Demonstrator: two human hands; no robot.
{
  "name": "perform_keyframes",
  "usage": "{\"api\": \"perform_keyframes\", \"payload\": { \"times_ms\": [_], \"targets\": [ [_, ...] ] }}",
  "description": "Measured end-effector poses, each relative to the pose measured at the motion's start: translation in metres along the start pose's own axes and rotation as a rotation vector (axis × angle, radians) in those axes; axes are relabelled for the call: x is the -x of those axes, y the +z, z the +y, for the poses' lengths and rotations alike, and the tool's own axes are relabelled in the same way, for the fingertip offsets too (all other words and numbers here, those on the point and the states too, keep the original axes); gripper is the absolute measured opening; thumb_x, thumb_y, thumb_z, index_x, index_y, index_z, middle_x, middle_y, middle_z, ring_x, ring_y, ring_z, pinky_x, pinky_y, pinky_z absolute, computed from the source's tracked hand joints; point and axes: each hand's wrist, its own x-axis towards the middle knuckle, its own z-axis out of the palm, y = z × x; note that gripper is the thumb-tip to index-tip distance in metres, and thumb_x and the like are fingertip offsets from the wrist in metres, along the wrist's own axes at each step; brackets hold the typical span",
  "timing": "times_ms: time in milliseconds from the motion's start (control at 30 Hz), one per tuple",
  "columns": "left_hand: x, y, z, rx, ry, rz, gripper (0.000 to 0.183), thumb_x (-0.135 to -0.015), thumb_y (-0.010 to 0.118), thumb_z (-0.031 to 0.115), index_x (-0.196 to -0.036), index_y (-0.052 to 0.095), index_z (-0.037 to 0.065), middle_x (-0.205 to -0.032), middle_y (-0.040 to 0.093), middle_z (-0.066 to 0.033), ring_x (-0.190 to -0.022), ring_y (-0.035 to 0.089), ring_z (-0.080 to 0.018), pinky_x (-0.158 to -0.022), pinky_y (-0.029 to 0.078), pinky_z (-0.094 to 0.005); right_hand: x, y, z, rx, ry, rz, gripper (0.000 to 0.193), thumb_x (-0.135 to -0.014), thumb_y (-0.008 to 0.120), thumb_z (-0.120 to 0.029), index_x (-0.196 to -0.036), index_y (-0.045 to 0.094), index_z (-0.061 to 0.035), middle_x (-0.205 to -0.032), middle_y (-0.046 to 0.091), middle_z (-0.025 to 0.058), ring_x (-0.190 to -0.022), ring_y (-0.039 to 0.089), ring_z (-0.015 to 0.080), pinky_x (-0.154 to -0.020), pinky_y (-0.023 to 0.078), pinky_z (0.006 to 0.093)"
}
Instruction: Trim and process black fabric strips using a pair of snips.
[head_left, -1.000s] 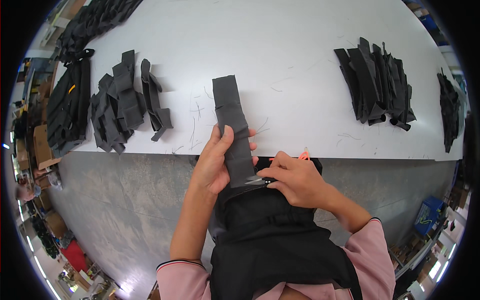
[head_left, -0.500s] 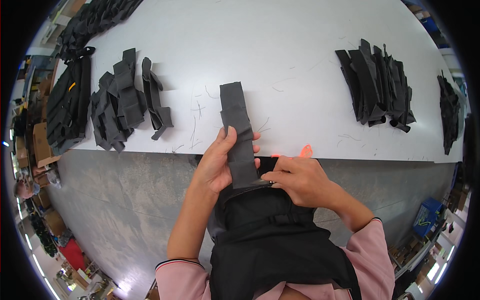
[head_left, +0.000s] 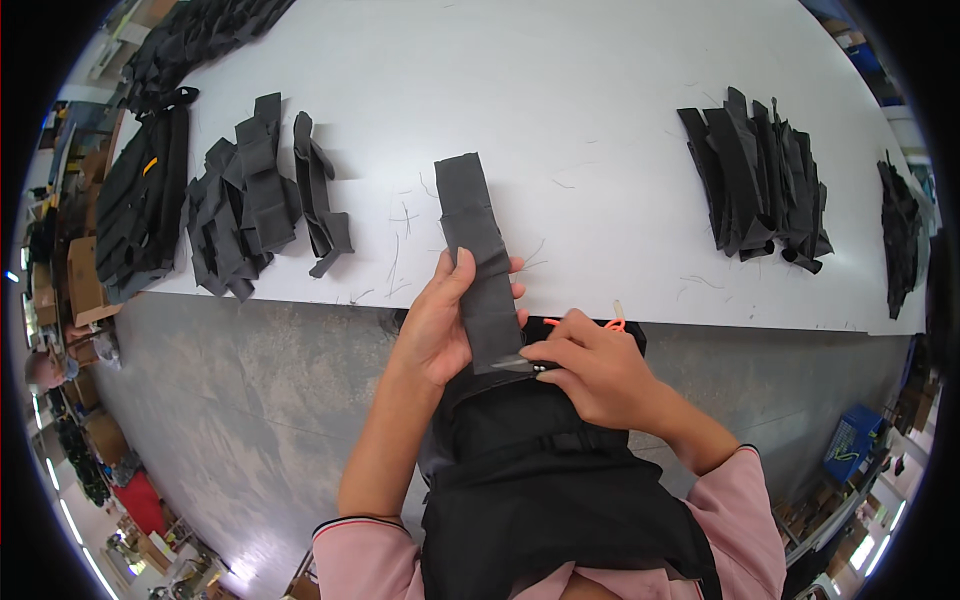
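Observation:
My left hand (head_left: 440,318) is closed around a long dark grey fabric strip (head_left: 470,210), thumb on top and fingertips showing past its right edge. The strip's far end lies over the white table, its near end over my black apron (head_left: 520,420). My right hand (head_left: 600,368) is closed on a small tool with a narrow metal blade (head_left: 508,362). Its blade lies across the strip's near end. Orange cord or handle parts (head_left: 617,325) show behind my right knuckles; the palm hides most of the tool, so its exact kind cannot be told.
Piles of dark fabric strips (head_left: 240,200) lie left on the white table (head_left: 560,90), with one folded strip (head_left: 320,200) beside them. Another bundle (head_left: 755,180) is at right, and dark pieces (head_left: 898,240) at far right. Loose threads (head_left: 405,218) are scattered about. A blue box (head_left: 853,440) stands lower right.
The blade now shows more clearly over the strip's near end. My right fingers have shifted slightly, and the orange part behind them has changed position. My left hand keeps its hold.

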Motion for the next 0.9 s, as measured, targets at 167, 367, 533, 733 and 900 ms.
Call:
{"api": "perform_keyframes", "payload": {
  "times_ms": [167,367,533,733,900],
  "targets": [
    [0.002,0.000,0.002,0.012,0.008,-0.050,0.035,-0.097,0.047,0.034,-0.121,0.039,0.010,-0.114,0.056,-0.0131,-0.093,0.059,-0.0215,-0.074,0.056,-0.0422,-0.007,0.007,0.002,-0.028,-0.015,-0.038,0.031,-0.069,0.069,-0.002,-0.098,0.064,-0.0086,-0.083,0.051,0.0066,-0.068,0.056,0.0219,-0.054,0.043,0.0320],
    [0.003,0.003,0.001,0.002,0.023,-0.049,0.037,-0.097,0.047,0.034,-0.121,0.038,0.007,-0.113,0.056,-0.0135,-0.093,0.059,-0.0213,-0.074,0.056,-0.0419,-0.010,0.008,0.005,-0.014,-0.063,-0.045,0.031,-0.068,0.069,-0.001,-0.098,0.064,-0.0086,-0.084,0.051,0.0056,-0.069,0.056,0.0216,-0.057,0.044,0.0319],
    [0.002,0.002,0.002,-0.015,0.031,-0.062,0.037,-0.096,0.047,0.034,-0.120,0.038,0.007,-0.112,0.056,-0.0135,-0.093,0.059,-0.0212,-0.075,0.056,-0.0414,-0.011,0.008,0.006,-0.079,-0.010,-0.045,0.033,-0.066,0.070,0.000,-0.098,0.065,-0.0082,-0.083,0.053,0.0055,-0.068,0.056,0.0217,-0.057,0.044,0.0321],
    [-0.001,0.000,0.000,0.022,-0.009,-0.037,0.037,-0.096,0.048,0.034,-0.119,0.038,0.007,-0.112,0.056,-0.0133,-0.092,0.059,-0.0215,-0.075,0.056,-0.0418,-0.010,0.009,0.011,0.098,-0.163,-0.018,0.032,-0.065,0.071,-0.001,-0.095,0.068,-0.0079,-0.076,0.056,0.0047,-0.065,0.057,0.0210,-0.055,0.044,0.0317],
    [-0.006,-0.001,-0.002,0.077,-0.016,-0.043,0.037,-0.096,0.049,0.034,-0.120,0.038,0.008,-0.113,0.056,-0.0140,-0.094,0.058,-0.0224,-0.076,0.055,-0.0430,-0.008,0.003,0.011,0.189,-0.253,0.013,0.034,-0.064,0.071,-0.001,-0.097,0.068,-0.0084,-0.073,0.057,0.0041,-0.061,0.057,0.0203,-0.053,0.043,0.0316]
  ]
}}
